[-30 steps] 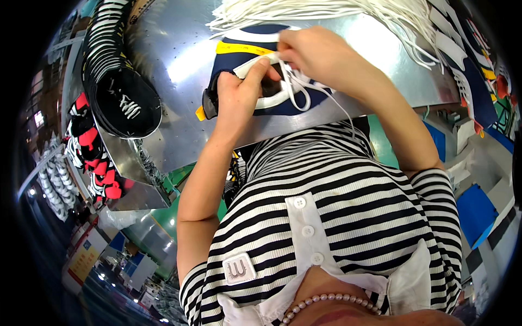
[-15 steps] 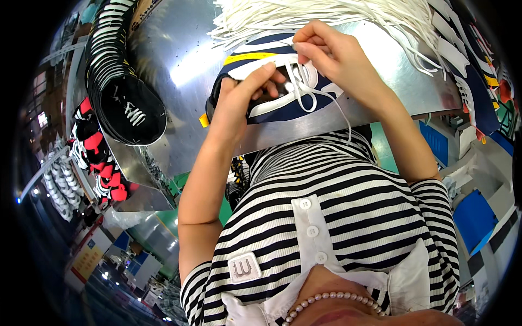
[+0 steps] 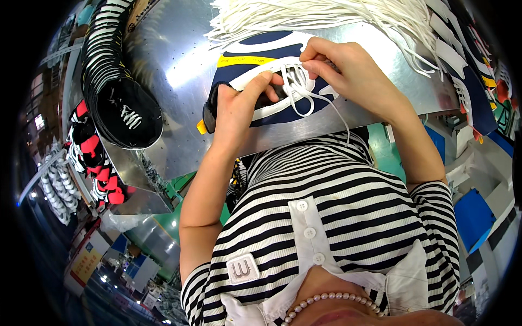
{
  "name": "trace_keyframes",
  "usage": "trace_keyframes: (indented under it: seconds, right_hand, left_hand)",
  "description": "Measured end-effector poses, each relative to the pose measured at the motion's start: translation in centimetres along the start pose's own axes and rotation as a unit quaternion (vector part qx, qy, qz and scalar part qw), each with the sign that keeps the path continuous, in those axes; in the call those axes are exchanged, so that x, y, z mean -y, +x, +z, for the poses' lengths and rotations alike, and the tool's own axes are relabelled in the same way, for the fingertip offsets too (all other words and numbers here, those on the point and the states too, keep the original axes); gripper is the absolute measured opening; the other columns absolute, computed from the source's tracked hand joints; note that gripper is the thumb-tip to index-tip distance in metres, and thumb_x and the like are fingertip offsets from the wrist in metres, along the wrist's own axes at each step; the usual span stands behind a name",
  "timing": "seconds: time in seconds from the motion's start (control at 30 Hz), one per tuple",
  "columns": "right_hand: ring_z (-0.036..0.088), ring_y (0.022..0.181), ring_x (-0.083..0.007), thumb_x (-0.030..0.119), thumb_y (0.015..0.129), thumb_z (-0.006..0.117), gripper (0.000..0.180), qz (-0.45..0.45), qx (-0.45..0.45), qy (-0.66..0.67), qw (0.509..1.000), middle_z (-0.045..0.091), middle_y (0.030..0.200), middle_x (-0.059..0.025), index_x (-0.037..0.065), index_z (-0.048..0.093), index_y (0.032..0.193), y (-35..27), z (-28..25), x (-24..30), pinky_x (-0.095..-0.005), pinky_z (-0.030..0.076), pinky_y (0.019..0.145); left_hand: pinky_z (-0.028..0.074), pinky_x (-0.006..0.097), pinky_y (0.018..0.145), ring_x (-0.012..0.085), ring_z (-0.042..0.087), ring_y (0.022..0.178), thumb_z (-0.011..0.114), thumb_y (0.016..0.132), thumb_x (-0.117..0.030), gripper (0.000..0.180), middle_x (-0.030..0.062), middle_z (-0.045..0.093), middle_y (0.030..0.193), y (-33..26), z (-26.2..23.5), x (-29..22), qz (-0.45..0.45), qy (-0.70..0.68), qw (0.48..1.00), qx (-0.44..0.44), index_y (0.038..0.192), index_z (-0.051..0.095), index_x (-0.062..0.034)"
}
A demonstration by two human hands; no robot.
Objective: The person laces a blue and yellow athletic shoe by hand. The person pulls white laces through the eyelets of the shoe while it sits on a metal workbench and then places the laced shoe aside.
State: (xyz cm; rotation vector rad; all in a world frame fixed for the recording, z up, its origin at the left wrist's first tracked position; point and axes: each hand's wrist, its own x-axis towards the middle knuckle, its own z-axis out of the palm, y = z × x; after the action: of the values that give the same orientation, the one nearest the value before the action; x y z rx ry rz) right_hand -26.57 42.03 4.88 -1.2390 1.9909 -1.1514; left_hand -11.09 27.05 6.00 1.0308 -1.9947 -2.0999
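Note:
A navy shoe upper (image 3: 272, 50) with white trim and a yellow band lies on its side on the metal table, its collar toward the left. My left hand (image 3: 239, 106) grips the white eyelet edge, with the thumb on the outside and the fingers inside the opening. At the far eyelet row, my right hand (image 3: 353, 73) pinches with thumb and forefinger on a white shoelace (image 3: 311, 96); the pinched bit is mostly hidden. The lace crosses the throat, makes a loose loop, and one end hangs over the table's near edge.
A thick bundle of white laces (image 3: 304, 16) lies across the back of the metal table (image 3: 179, 108). Nested black shoe uppers (image 3: 122, 122) form a long row at the left. More navy-and-white uppers (image 3: 467, 92) are stacked at the right. Red-and-black uppers (image 3: 98, 157) sit below the left edge.
My right hand has come down and slightly right, from above the shoe upper to its eyelet edge. My left hand keeps its grip, and the lace loop has shifted a little.

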Motion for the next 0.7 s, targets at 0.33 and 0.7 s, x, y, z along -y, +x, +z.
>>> trace_keyframes:
  seconds: [0.33,0.7]
  right_hand:
    - [0.065,0.073,-0.0367,0.017,0.088,0.058,0.015,-0.07,0.024,-0.159,0.984,0.064,0.072,-0.0181,0.001,0.056,0.088,1.2,2.7,0.1,-0.0454,0.05,0.063]
    - [0.063,0.068,-0.027,0.018,0.094,0.058,0.015,-0.044,-0.168,0.036,0.984,0.065,0.077,-0.0107,0.006,0.063,0.102,0.7,3.9,-2.3,-0.0362,0.048,0.063]
  left_hand:
    - [0.051,0.024,0.072,0.0106,0.065,0.075,0.054,0.098,-0.008,0.019,0.0067,0.071,0.085,-0.8,0.8,1.5,0.1,0.151,0.983,0.022,0.098,0.068,0.0058]
    - [0.05,0.027,0.085,0.0142,0.065,0.097,0.073,0.081,-0.006,0.034,0.0072,0.069,0.107,0.1,0.9,0.4,-0.003,-0.045,0.999,0.018,0.114,0.064,0.0016]
